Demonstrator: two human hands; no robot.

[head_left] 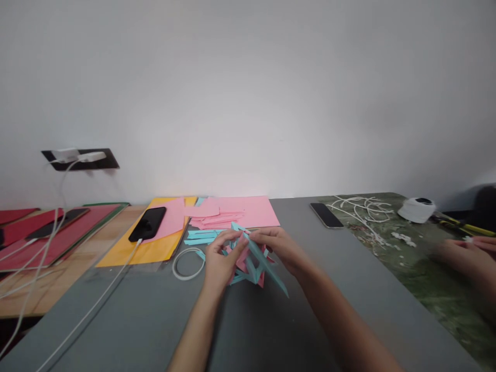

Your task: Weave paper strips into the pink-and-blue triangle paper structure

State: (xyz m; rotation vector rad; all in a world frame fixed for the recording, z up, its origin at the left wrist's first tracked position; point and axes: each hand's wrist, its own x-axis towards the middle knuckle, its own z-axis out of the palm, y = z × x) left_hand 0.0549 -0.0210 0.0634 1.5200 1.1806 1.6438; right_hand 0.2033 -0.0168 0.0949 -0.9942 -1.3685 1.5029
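Note:
Both my hands meet over a folded paper model (256,268) made of blue and pink strips, held just above the grey table (271,330). My left hand (221,260) has its fingers closed around the model's left side. Fingers of my right hand (276,245) pinch its upper edge, where a long blue strip slopes down to the right. Loose blue strips (199,236) lie on the table just behind my left hand. Folded pink paper pieces (217,213) rest on a pink sheet (256,211) further back.
A ring of clear tape (187,263) lies left of my hands. A black phone (148,223) with a white cable rests on yellow paper (135,248). Another phone (326,214) lies right of the pink sheet. Another person's hands (473,254) work at the right edge beside white cord scraps (364,209).

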